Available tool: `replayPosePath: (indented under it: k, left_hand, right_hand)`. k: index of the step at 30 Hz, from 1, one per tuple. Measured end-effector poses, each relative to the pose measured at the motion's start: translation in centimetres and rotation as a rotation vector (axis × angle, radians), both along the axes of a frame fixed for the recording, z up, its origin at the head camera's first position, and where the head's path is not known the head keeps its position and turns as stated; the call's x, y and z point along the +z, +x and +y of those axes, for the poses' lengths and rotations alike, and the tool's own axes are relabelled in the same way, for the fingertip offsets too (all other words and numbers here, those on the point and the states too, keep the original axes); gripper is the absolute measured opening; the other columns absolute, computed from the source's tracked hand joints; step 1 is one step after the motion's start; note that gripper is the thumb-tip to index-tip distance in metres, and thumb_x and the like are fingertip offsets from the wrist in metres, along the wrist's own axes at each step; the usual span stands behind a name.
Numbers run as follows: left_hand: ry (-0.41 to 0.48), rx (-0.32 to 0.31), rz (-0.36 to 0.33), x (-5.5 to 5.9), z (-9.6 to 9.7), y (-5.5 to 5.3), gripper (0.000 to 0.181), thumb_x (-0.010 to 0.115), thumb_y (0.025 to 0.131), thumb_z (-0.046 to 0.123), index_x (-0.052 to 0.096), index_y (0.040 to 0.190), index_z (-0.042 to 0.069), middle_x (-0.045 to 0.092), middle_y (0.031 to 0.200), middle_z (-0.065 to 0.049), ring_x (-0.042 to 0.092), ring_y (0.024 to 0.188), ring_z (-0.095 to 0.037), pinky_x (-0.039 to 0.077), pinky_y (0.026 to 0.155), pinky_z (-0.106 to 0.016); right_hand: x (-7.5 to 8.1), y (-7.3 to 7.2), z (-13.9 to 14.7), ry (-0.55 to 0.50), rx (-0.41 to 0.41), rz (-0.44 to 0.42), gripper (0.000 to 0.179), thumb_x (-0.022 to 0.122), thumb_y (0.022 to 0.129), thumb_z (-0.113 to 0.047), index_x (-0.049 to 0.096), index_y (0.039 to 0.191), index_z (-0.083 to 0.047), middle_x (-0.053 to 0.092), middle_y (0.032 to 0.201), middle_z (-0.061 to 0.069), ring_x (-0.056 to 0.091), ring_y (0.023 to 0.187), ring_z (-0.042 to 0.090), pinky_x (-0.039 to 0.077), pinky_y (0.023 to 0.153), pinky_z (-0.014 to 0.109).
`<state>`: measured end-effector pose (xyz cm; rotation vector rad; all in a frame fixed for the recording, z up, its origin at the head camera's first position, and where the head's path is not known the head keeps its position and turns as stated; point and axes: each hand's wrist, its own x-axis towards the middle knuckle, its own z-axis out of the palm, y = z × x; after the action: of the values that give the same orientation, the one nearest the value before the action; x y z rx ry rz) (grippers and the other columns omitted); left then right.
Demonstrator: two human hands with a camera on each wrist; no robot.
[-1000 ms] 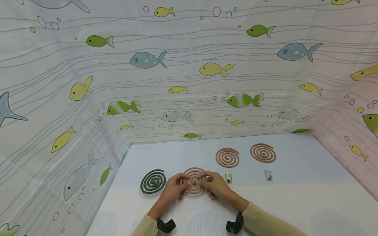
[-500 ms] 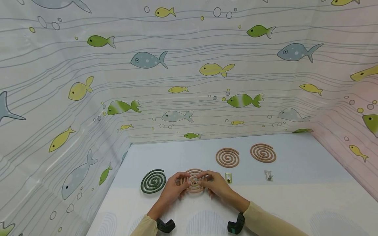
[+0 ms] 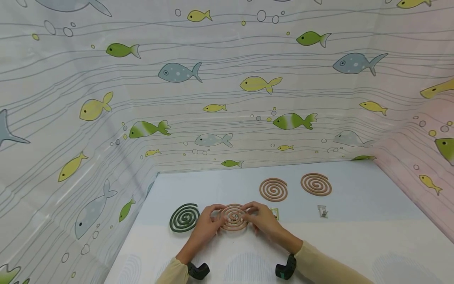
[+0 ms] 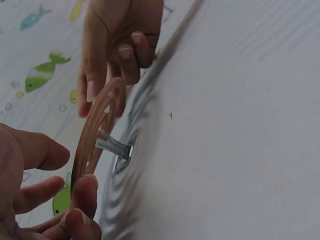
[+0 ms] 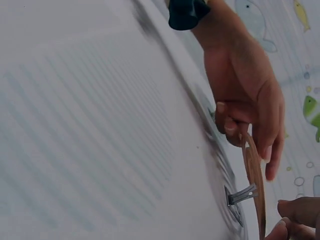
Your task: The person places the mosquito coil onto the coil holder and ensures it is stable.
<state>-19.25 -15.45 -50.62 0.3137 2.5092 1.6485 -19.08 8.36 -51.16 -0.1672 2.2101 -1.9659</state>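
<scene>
A brown mosquito coil (image 3: 234,210) lies between both hands at the table's middle. My left hand (image 3: 207,224) holds its left rim, the thumb over the upper face and curled fingers at the underside. On the opposite rim my right hand (image 3: 264,221) holds loosely, thumb on top and lower fingers curled beneath. In the left wrist view a small metal coil stand (image 4: 117,147) has its upright prong at the coil's middle, the coil raised off the table. The same prong meets the coil (image 5: 256,177) in the right wrist view. Whether it passes through is unclear.
A green mosquito coil (image 3: 184,217) lies left of the left hand. Two brown coils (image 3: 273,190) lie further back to the right. A gold-coloured stand (image 3: 276,213), partly behind the right hand, and a silver stand (image 3: 322,211) lie on the table. Fish-print sheets surround the table.
Both hands have moved their fingertips from the coil's middle outward to its rims. The coil's outline has become slightly flatter and its centre shows more. The other coils stay put.
</scene>
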Motion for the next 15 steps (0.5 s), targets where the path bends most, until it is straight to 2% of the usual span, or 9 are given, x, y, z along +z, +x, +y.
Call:
replayPosePath:
  k: [5, 7, 15]
  left_hand:
    - [-0.035, 0.026, 0.057, 0.7, -0.1, 0.0, 0.039, 0.069, 0.101, 0.021, 0.060, 0.135, 0.007, 0.051, 0.137, -0.019, 0.055, 0.056, -0.013, 0.046, 0.046, -0.027]
    - [-0.026, 0.028, 0.062, 0.9, -0.1, 0.0, 0.039, 0.069, 0.101, 0.020, 0.060, 0.135, 0.005, 0.054, 0.137, -0.017, 0.054, 0.055, -0.013, 0.046, 0.047, -0.027]
    - [0.013, 0.037, 0.064, 1.9, 0.1, -0.3, 0.037, 0.070, 0.100, 0.017, 0.062, 0.133, 0.003, 0.060, 0.131, -0.023, 0.054, 0.056, -0.015, 0.046, 0.050, -0.025]
  right_hand:
    - [0.4, -0.2, 0.5, 0.019, -0.015, 0.013, 0.029, 0.076, 0.094, -0.015, 0.069, 0.121, -0.007, 0.058, 0.125, 0.023, 0.048, 0.050, 0.013, 0.045, 0.046, 0.027]
    - [0.6, -0.3, 0.8, 0.019, -0.013, 0.013, 0.029, 0.075, 0.095, -0.016, 0.069, 0.122, -0.008, 0.058, 0.124, 0.022, 0.049, 0.051, 0.013, 0.045, 0.047, 0.027]
    - [1.1, -0.6, 1.5, 0.020, 0.000, 0.034, 0.030, 0.074, 0.095, -0.014, 0.068, 0.124, -0.006, 0.063, 0.110, 0.013, 0.050, 0.052, 0.013, 0.045, 0.048, 0.026]
